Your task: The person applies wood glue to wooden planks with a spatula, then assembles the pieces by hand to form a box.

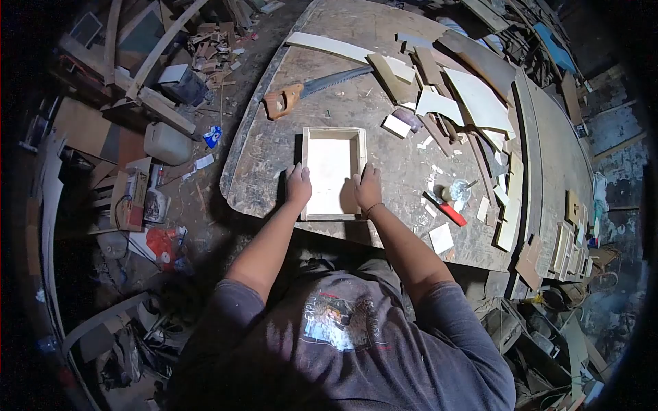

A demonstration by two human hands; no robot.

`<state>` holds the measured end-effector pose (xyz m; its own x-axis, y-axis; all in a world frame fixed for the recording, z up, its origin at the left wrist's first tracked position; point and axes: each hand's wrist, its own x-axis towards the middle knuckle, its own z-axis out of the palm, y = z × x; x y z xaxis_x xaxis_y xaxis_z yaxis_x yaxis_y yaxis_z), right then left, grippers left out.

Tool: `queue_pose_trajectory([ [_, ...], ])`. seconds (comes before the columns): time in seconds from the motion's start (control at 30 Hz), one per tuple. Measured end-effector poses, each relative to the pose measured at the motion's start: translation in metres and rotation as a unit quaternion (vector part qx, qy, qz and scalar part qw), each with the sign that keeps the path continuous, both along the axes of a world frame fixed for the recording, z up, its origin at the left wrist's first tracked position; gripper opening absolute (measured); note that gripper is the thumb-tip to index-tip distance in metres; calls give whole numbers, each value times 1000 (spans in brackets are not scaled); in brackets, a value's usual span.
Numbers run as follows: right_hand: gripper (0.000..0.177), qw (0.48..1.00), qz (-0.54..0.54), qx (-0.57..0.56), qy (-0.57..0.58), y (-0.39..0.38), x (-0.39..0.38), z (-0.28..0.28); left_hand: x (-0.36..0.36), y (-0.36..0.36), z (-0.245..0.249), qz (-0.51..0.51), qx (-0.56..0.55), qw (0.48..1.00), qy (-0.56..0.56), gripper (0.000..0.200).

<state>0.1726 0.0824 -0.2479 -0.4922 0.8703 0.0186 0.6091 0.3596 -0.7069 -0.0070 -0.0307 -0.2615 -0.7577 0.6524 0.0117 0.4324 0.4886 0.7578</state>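
A shallow rectangular wooden box (pixel 332 140) with a pale panel bottom lies on the workbench (pixel 356 41) near its front edge. My left hand (pixel 299 183) rests on the box's left side wall, fingers closed around it. My right hand (pixel 368 188) presses on the box's right side near the front corner. A band circles the right wrist.
A handsaw (pixel 312 90) with a wooden handle lies behind the box. Plywood offcuts (pixel 466 96) crowd the back right. A red-handled tool (pixel 445 209) and a small glue pot (pixel 460 190) sit to the right. Small wooden boxes (pixel 569 240) stand far right. Scrap clutters the floor at left.
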Motion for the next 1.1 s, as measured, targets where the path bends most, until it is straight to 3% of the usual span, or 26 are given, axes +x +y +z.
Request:
queue_pose_trajectory([
  [1.1,68,1000,4,-25,-9,-2,-3,9,7,0,9,8,-2,1000,5,44],
])
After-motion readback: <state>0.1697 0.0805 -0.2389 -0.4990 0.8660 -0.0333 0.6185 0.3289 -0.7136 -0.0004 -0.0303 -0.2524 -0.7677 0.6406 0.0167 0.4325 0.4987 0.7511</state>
